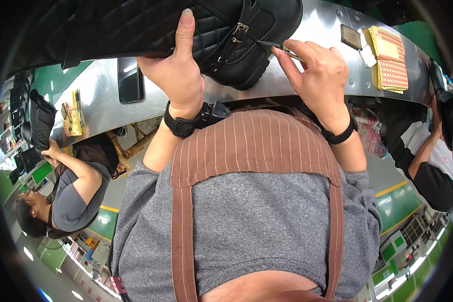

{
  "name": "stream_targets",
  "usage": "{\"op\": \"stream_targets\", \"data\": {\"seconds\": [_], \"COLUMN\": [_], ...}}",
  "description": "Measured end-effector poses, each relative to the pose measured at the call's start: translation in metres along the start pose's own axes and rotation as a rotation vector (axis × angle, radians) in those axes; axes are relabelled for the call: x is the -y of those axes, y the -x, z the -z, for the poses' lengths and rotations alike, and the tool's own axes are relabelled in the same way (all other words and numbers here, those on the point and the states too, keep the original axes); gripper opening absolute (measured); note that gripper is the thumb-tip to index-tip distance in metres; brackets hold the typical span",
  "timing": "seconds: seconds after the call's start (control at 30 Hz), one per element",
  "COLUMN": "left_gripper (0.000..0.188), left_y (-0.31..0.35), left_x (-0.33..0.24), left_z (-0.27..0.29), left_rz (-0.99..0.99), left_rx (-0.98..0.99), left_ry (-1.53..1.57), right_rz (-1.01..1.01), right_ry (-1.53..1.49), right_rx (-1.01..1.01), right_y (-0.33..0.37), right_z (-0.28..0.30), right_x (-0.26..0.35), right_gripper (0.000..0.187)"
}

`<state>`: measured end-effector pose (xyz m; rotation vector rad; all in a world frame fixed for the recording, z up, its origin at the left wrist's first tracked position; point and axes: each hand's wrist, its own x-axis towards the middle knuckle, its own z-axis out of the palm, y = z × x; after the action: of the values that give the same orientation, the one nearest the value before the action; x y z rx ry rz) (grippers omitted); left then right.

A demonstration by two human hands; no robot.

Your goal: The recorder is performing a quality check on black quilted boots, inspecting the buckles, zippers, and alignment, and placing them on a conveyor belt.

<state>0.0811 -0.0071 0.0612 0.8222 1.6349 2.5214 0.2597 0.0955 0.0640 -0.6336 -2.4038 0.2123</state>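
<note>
Steel bench point(100, 108) edge: left hand point(178, 75) grips boot point(236, 40), right hand point(314, 75) w/ tool.

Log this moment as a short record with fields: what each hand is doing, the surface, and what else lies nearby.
left hand: grips a black quilted boot, thumb up along its side
right hand: pinches a thin tool, tip at the boot's buckle strap
surface: metal bench
on bench: dark phone, yellow sheets of red stickers
clothing: brown striped apron, black wristbands
others: a person at each side, each handling a black boot
</note>
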Motion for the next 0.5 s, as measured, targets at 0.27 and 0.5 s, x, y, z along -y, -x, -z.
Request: {"op": "stream_targets", "data": {"seconds": [0.27,0.5], "left_gripper": [0.039,0.037], "left_y": [-0.0011,0.0015], "left_x": [-0.0018,-0.0029], "left_z": [-0.001,-0.0043], "left_rz": [0.046,0.051], "left_rx": [-0.015,-0.058], "left_ry": [0.013,0.006], "right_rz": [-0.041,-0.034], "right_ry": [-0.002,0.016], "right_rx": [-0.026,0.016], "right_y": [-0.001,0.0017], "right_z": [0.0026,0.0016], "right_x": [0.0012,0.0025], "right_gripper": [0.018,0.017]}}
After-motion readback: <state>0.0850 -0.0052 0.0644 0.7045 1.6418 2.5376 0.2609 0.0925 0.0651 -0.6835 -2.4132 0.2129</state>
